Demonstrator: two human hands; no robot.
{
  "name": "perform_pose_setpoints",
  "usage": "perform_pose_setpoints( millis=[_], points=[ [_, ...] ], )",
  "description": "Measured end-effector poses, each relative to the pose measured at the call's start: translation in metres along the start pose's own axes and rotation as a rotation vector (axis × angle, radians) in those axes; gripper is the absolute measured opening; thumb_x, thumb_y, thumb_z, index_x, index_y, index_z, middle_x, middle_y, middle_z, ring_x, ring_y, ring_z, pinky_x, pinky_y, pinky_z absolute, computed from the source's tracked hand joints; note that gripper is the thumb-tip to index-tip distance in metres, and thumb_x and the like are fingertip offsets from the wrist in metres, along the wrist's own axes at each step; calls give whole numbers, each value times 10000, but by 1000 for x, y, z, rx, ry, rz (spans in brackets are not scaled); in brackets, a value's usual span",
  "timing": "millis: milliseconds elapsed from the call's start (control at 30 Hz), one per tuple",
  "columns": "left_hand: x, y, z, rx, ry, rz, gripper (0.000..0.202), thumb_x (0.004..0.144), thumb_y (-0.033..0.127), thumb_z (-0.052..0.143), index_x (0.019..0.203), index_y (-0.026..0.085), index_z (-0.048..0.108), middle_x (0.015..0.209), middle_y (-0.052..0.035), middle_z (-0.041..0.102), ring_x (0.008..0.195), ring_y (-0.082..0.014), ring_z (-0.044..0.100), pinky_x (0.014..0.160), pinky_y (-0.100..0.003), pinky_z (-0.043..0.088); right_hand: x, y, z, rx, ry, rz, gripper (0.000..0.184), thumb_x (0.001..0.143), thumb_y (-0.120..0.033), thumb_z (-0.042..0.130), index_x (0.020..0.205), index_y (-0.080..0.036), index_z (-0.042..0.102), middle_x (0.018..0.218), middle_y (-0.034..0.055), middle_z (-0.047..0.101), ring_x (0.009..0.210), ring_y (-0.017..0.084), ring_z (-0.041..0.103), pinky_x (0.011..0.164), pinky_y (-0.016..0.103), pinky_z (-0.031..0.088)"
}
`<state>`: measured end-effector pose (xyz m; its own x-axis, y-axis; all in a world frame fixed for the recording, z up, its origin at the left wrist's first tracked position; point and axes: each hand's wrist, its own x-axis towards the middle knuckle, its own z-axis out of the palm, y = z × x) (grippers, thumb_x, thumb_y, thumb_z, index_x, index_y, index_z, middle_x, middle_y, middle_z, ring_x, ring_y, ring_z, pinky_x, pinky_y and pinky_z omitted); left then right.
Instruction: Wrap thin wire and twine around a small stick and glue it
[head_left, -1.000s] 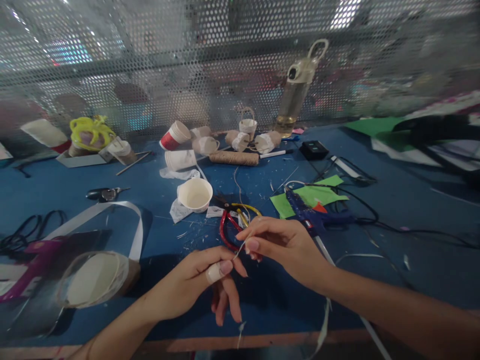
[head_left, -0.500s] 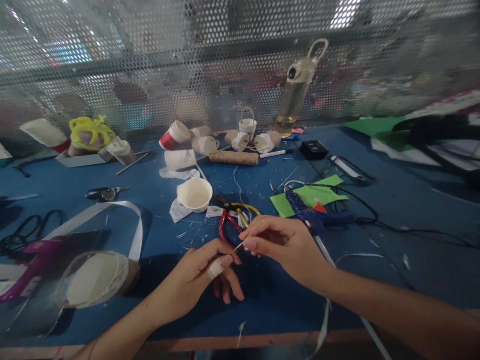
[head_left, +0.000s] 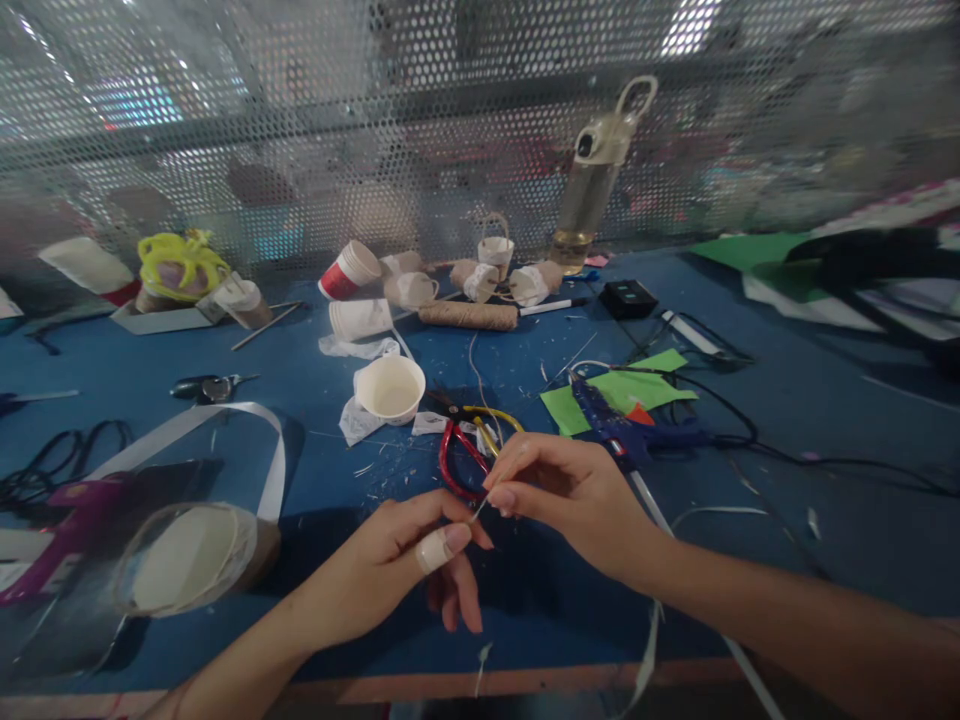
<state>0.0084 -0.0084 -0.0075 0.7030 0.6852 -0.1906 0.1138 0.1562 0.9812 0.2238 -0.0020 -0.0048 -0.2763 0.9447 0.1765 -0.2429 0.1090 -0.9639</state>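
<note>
My left hand (head_left: pixel 409 565), a bandage round its thumb, is pinched closed low in the middle of the view. My right hand (head_left: pixel 562 490) pinches a thin white strip (head_left: pixel 478 510) that runs between the two pinches. Both hands hover just above the blue table (head_left: pixel 787 480). Right behind them lie red-handled scissors (head_left: pixel 457 455) and a yellow-handled tool (head_left: pixel 491 420). A blue glue gun (head_left: pixel 630 430) rests on green paper (head_left: pixel 622 390) just beyond my right hand.
A white paper cup (head_left: pixel 390 388) stands behind the scissors. Further back are a twine spool (head_left: pixel 469 316), small wrapped cups (head_left: pixel 495 270) and a water bottle (head_left: pixel 592 180) against a perforated metal screen. At the left lie a large tape roll (head_left: pixel 191 555), a purple tool (head_left: pixel 67 510) and black cables.
My hands have stayed in place; the left thumb shifted slightly down and right along the strip, and the right pinch moved a little lower.
</note>
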Motion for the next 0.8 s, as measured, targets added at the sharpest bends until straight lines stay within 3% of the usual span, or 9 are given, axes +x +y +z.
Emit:
perform_pose_setpoints(
  millis=[100,167,333,567,700,800],
  points=[
    [2,0,1,319,79,96,241,1025,329,468,1051,165,643,759,-69,780,659,-151,700,653,-247,536,0,4,-2,-63,37,10,116,781,-260,823,749,-197,731,739,1,689,635,109,602,580,223,514],
    [3,0,2,418,104,140,237,1023,305,466,1064,171,658,784,-65,780,707,-161,714,670,-250,534,-1,5,-3,-84,50,20,112,786,-277,820,768,-199,742,763,8,703,636,113,606,579,231,514],
    [3,2,2,242,99,75,306,1042,362,412,1031,168,649,756,-62,786,618,-133,677,597,-219,527,-1,2,-2,-28,8,10,37,805,-241,800,787,-219,778,860,22,738,639,103,613,587,227,541],
    [0,3,-1,-103,-60,-19,299,1043,374,422,965,152,607,732,-100,794,549,-132,676,538,-212,508,0,-1,0,18,-35,41,32,825,-236,778,808,-222,800,916,38,746,624,98,616,595,230,565],
    [1,3,-2,-120,-88,-37,319,1039,390,427,992,141,621,734,-113,792,541,-141,682,535,-224,508,0,0,0,35,-32,20,25,790,-235,806,786,-223,785,823,19,720,640,107,619,587,224,563],
    [1,3,0,-11,-27,-1,320,1032,394,446,1055,140,639,747,-98,788,587,-139,680,576,-233,527,0,0,0,0,-1,7,75,774,-241,819,742,-212,759,765,8,698,620,106,603,566,222,543]
  ],
)
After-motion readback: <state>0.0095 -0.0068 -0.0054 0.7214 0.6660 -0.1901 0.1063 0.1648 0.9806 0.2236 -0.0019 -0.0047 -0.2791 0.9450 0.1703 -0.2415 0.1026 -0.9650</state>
